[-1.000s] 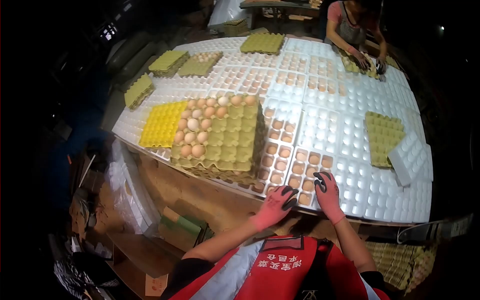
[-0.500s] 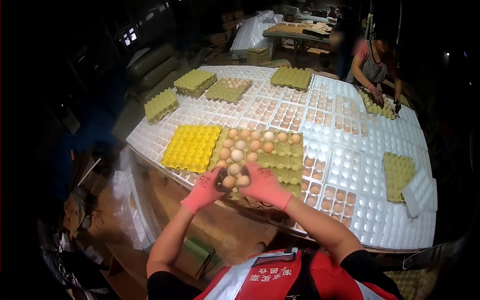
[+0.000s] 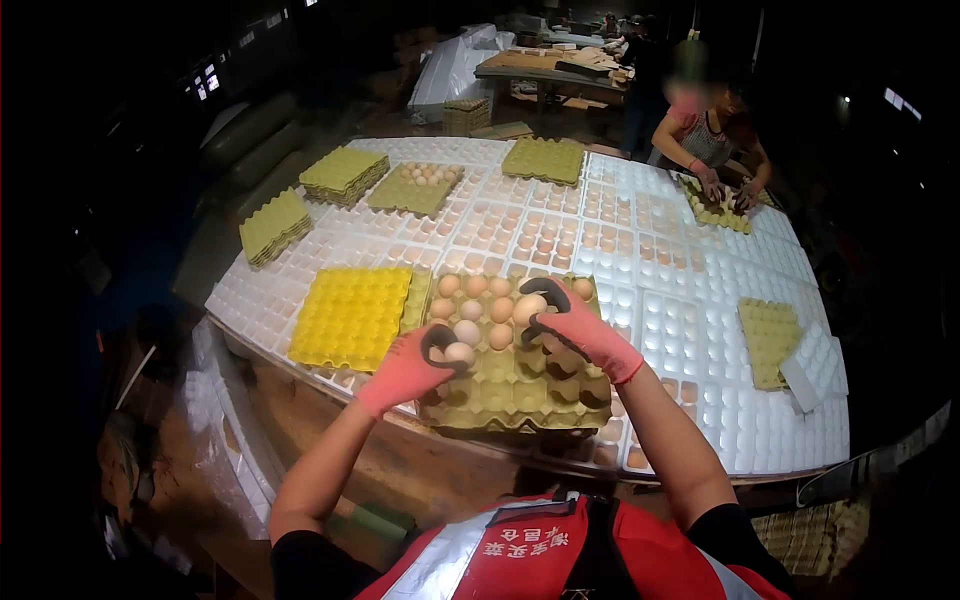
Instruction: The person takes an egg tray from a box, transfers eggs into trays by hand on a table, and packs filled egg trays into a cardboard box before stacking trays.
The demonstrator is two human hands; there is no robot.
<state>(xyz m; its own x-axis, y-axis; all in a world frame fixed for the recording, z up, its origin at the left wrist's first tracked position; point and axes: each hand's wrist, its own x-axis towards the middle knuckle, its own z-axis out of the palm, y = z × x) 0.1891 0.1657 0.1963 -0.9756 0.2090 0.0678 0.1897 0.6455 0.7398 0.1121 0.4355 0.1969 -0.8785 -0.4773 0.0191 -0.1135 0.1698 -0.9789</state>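
Note:
Both of my hands wear pink gloves with dark fingertips. My left hand (image 3: 410,366) is closed round eggs (image 3: 459,354) at the left side of the stacked pulp egg trays (image 3: 500,395). Over the back right of that stack, my right hand (image 3: 580,330) curls round an egg (image 3: 529,309). Further eggs (image 3: 468,333) sit in the back rows of the top tray, while its front cups hold none. A bright yellow tray (image 3: 350,317) lies left of the stack.
White foam trays (image 3: 680,320) cover the table, many holding eggs. Small pulp tray stacks (image 3: 343,175) stand at the back left. A pulp tray (image 3: 768,340) and a tilted foam tray (image 3: 815,370) lie right. Another person (image 3: 705,140) handles a tray at the back right.
My right hand has moved back and right over the stack, and my left hand holds eggs at its left side. The front cups that held eggs are now bare. The view has shifted.

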